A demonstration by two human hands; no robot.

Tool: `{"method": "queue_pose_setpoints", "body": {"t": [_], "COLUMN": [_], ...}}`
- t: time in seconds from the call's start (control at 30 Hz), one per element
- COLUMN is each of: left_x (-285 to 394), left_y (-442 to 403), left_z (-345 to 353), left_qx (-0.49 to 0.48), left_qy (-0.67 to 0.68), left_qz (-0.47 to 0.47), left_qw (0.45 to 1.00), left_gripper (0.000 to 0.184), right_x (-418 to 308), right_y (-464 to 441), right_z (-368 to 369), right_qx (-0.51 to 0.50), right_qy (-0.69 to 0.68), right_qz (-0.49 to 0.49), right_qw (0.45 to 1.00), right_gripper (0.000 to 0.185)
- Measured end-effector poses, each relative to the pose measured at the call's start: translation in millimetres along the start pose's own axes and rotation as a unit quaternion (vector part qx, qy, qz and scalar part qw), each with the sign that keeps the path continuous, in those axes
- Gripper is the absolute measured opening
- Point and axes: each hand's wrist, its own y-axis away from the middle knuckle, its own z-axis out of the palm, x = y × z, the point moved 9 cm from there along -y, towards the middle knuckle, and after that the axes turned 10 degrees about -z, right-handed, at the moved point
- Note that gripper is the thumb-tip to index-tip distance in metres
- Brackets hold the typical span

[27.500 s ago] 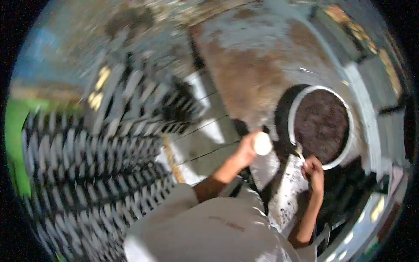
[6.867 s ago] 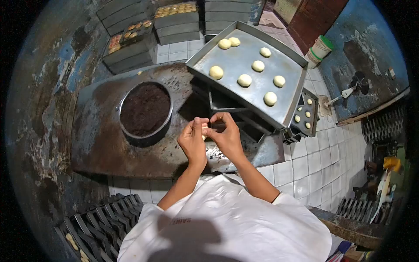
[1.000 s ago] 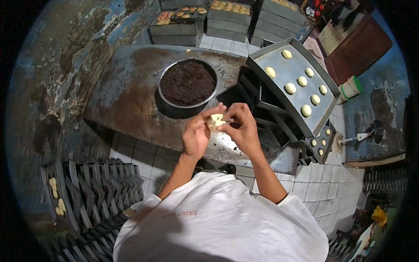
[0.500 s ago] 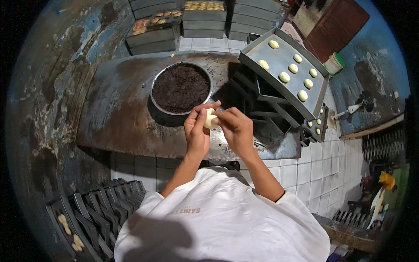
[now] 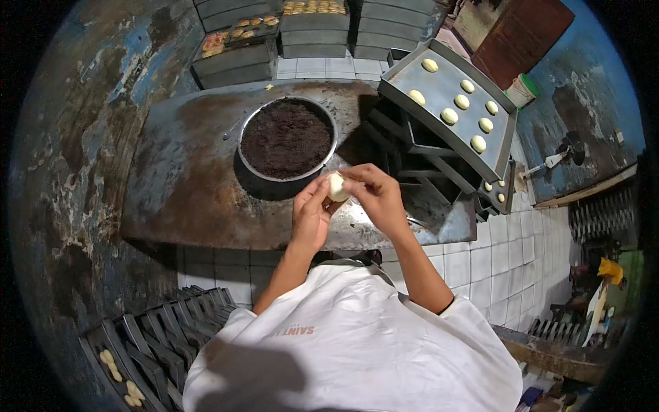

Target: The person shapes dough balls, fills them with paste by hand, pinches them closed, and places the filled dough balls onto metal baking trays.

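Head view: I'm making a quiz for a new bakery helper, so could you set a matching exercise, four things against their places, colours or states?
1. dough piece
2. dark crumbs
3. bucket lid
4. large tray

A. green
B. bearing spaced-out pale balls
C. between left hand and right hand
D. inside the round pan

Pairs: 1-C, 2-D, 3-A, 4-B

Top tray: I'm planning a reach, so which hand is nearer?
Right. The right hand is below-left of the top tray in view; the left hand is farther left, past the dough.
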Motion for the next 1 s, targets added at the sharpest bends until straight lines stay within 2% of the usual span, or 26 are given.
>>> {"method": "queue_pose_setpoints", "body": {"t": [0.03, 0.1, 0.13, 0.17, 0.23, 0.27, 0.3, 0.33, 0.4, 0.5, 0.53, 0.57, 0.63, 0.67, 0.77, 0.83, 0.9, 0.93, 0.97, 1.0], "left_x": [-5.1, -2.8, -1.8, 0.7, -3.1, -1.3, 0.1, -3.6, -2.6, -13.4, -14.1, -18.0, -32.2, -35.9, -57.3, -67.8, -81.3, -83.4, -87.2, -83.6], "left_y": [-2.0, -0.1, -3.0, -4.6, -5.3, -5.6, -5.0, -5.7, -6.5, -16.9, -20.6, -23.4, -36.0, -41.5, -60.2, -73.1, -82.5, -83.6, -85.9, -86.5], "left_z": [-9.1, -11.1, -11.5, -7.6, 0.4, 5.5, 11.1, 15.2, 33.6, 46.5, 50.2, 53.9, 56.7, 62.5, 59.3, 68.9, 89.2, 99.1, 111.3, 127.2], "left_qx": [0.014, 0.039, 0.039, 0.036, 0.034, 0.018, 0.002, 0.001, -0.024, -0.011, 0.01, 0.012, 0.059, 0.057, 0.125, 0.117, 0.109, 0.125, 0.128, 0.12], "left_qy": [0.0, -0.008, 0.005, 0.018, 0.027, 0.014, 0.001, 0.0, -0.027, -0.059, -0.085, -0.086, -0.076, -0.076, -0.009, -0.012, -0.035, -0.065, -0.062, -0.107], "left_qz": [-0.019, -0.001, 0.019, 0.039, 0.033, 0.055, 0.075, 0.07, 0.107, 0.153, 0.194, 0.193, 0.151, 0.149, 0.061, 0.076, 0.054, 0.078, 0.081, 0.123], "left_qw": [1.0, 0.999, 0.999, 0.998, 0.998, 0.998, 0.997, 0.998, 0.994, 0.986, 0.977, 0.977, 0.984, 0.984, 0.99, 0.99, 0.992, 0.987, 0.987, 0.979], "left_gripper": [0.034, 0.031, 0.031, 0.03, 0.029, 0.027, 0.026, 0.026, 0.021, 0.016, 0.014, 0.014, 0.013, 0.013, 0.012, 0.014, 0.018, 0.021, 0.021, 0.022], "right_x": [-1.2, -20.3, -20.1, -16.0, -25.1, -29.3, -30.8, -14.2, 26.8, 33.8, 26.4, 29.2, 12.1, 8.4, 3.2, 12.8, 41.3, 52.6, 52.1, 47.0], "right_y": [1.0, 4.2, 5.8, 5.9, 6.4, 4.1, 2.7, 0.0, 1.7, 3.0, 1.1, 4.2, 3.5, 2.6, 0.5, -1.6, -2.1, -2.2, -7.4, -14.0], "right_z": [3.4, 15.5, 16.4, 16.3, 7.6, 1.5, -2.7, -12.0, -20.0, -34.9, -44.5, -44.8, -59.5, -61.2, -76.9, -96.3, -120.9, -134.4, -143.9, -159.7], "right_qx": [-0.003, -0.064, -0.049, -0.048, 0.001, 0.04, 0.042, 0.048, 0.041, 0.049, 0.051, 0.051, 0.106, 0.078, 0.024, -0.007, 0.002, 0.026, 0.021, 0.042], "right_qy": [-0.002, 0.157, 0.179, 0.18, 0.285, 0.29, 0.29, 0.175, -0.039, -0.077, 0.012, 0.01, 0.106, 0.142, 0.107, 0.127, 0.089, 0.057, 0.058, 0.094], "right_qz": [-0.002, -0.061, -0.101, -0.101, -0.168, -0.159, -0.154, -0.062, 0.119, 0.174, 0.141, 0.143, 0.01, -0.018, -0.028, -0.022, 0.046, 0.076, 0.076, 0.069], "right_qw": [1.0, 0.984, 0.977, 0.977, 0.944, 0.943, 0.943, 0.981, 0.991, 0.98, 0.989, 0.988, 0.989, 0.987, 0.994, 0.992, 0.995, 0.995, 0.995, 0.992], "right_gripper": [0.026, 0.035, 0.033, 0.033, 0.025, 0.019, 0.019, 0.017, 0.019, 0.02, 0.016, 0.016, 0.017, 0.022, 0.03, 0.033, 0.031, 0.025, 0.025, 0.026]}}
